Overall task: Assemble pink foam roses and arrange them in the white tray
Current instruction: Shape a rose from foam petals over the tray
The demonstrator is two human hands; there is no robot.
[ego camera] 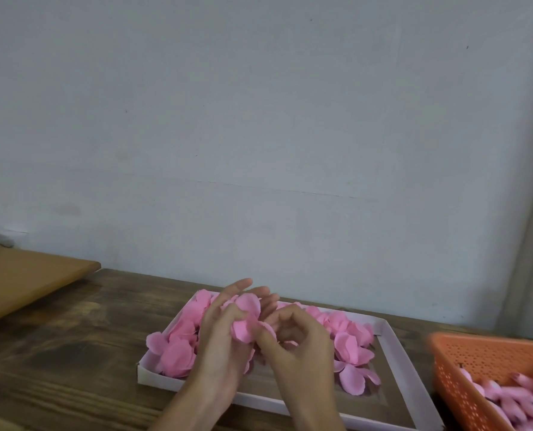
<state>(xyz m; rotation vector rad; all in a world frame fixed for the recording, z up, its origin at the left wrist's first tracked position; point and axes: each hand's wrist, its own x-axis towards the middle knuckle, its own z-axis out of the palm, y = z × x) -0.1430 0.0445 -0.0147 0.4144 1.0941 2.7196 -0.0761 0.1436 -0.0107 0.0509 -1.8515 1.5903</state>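
A pink foam rose [246,321] with round petals is held above the white tray [397,356] near the table's middle. My left hand [221,346] cups it from the left, fingers spread around the petals. My right hand [296,343] pinches its right side with curled fingers. Loose pink petals and flowers [175,349] fill the tray's left part, and more pink petals [352,346] lie on its right. The tray's front middle is hidden by my wrists.
An orange perforated basket [483,365] at the right edge holds pink foam buds [508,399]. A lighter wooden board [25,275] lies at the back left on the dark wooden table [72,353]. A pale wall stands close behind.
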